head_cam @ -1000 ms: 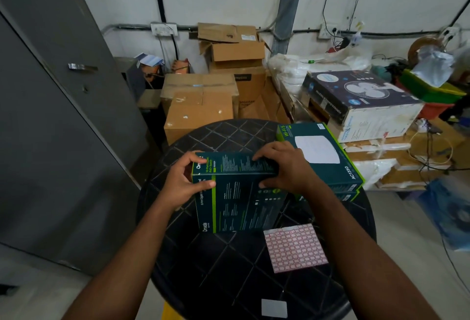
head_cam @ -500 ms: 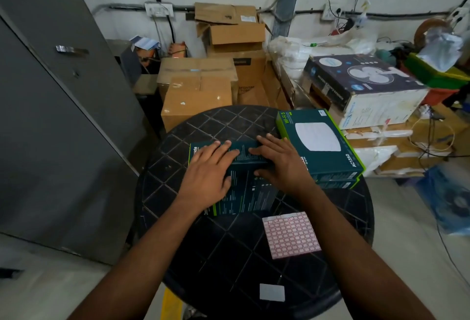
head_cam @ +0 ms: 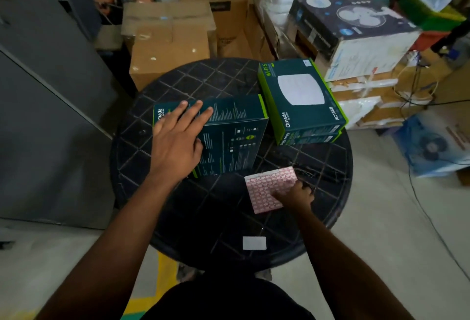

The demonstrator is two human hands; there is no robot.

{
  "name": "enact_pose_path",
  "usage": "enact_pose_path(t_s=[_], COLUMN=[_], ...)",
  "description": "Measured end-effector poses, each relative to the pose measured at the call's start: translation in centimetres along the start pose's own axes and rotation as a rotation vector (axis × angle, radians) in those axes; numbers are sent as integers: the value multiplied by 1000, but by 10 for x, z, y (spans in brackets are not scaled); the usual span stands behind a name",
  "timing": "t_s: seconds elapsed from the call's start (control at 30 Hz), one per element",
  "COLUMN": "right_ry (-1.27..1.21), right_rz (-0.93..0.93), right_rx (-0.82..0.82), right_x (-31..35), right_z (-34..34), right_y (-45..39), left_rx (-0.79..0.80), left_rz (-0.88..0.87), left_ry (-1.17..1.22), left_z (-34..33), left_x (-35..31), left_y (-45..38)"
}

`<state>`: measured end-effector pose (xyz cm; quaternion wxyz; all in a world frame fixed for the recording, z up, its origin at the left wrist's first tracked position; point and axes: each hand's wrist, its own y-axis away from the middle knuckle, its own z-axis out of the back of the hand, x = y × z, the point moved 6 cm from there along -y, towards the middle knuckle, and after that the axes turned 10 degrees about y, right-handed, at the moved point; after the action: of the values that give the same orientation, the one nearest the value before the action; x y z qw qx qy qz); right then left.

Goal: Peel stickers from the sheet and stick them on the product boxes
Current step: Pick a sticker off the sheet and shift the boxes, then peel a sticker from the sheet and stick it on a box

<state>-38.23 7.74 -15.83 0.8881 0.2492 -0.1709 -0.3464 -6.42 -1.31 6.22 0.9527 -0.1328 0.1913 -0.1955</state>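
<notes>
Your left hand (head_cam: 175,141) lies flat, fingers straight, on the upright Omada box (head_cam: 229,136) near the round table's (head_cam: 178,218) left middle. Your right hand (head_cam: 295,193) pinches the sticker sheet (head_cam: 267,190) toward the table's right edge. Two stacked Omada boxes (head_cam: 300,100) sit at the far right edge.
</notes>
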Motion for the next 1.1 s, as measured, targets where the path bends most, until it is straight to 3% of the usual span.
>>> enact_pose_path(t_s=[0.17, 0.43, 0.67, 0.8, 0.9, 1.1], right_ry=[51, -203, -888, -1120, -1178, -1017], right_rz=[-60, -186, 204, 417, 609, 874], right_rx=[-90, -73, -73, -218, -274, -171], right_x=[-3, -29, 21, 53, 77, 139], right_z=[-8, -8, 48, 121, 173, 207], right_y=[2, -27, 15, 61, 101, 150], left_rx=[30, 51, 54, 57, 57, 7], left_rz=[8, 14, 32, -28, 27, 264], left_ry=[-17, -24, 102, 164, 352, 772], left_z=[2, 0, 5, 9, 14, 30], left_x=[0, 0, 2, 0, 4, 7], left_y=[-1, 1, -7, -11, -13, -16])
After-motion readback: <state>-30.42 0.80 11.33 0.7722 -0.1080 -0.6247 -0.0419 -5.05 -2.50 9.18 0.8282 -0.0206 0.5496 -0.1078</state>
